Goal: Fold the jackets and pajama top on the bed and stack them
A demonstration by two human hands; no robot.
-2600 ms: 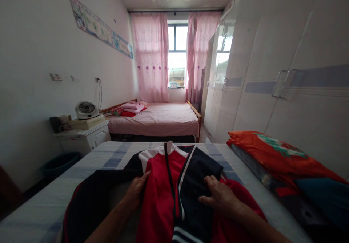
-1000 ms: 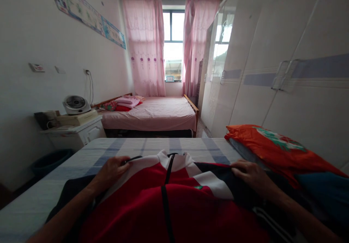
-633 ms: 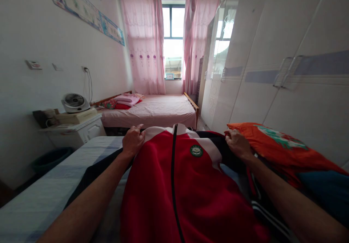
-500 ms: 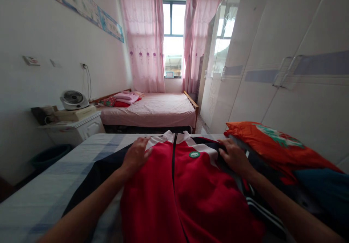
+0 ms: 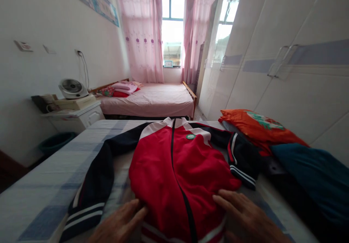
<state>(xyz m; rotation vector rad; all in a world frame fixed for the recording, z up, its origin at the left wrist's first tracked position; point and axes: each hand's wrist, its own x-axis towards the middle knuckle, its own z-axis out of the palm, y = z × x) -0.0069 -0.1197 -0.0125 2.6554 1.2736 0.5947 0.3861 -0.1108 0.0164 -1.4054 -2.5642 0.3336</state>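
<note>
A red zip-up jacket (image 5: 158, 166) lies front up on the bed (image 5: 43, 195) before me, its collar at the far end. It has white shoulders, a black zip and a round green badge. The dark left-side sleeve (image 5: 95, 177) stretches out and down, while the right-side sleeve (image 5: 242, 159) is bent at its striped cuff. My left hand (image 5: 120, 221) rests at the jacket's lower left edge, fingers stretched out. Opposite it, my right hand (image 5: 245, 215) touches the lower right edge with extended fingers. The frame's bottom edge cuts off part of both hands.
An orange garment (image 5: 264, 126) and a teal cloth (image 5: 313, 174) lie to the right beside a white wardrobe (image 5: 286, 79). A fan (image 5: 73, 88) stands on a cabinet at left, above a bin (image 5: 57, 143). Beyond is a second bed (image 5: 152, 101) with pink bedding.
Both hands have drawn back from the jacket's shoulders to its lower sides. The view has tipped downward, and more of the sleeves and hem shows.
</note>
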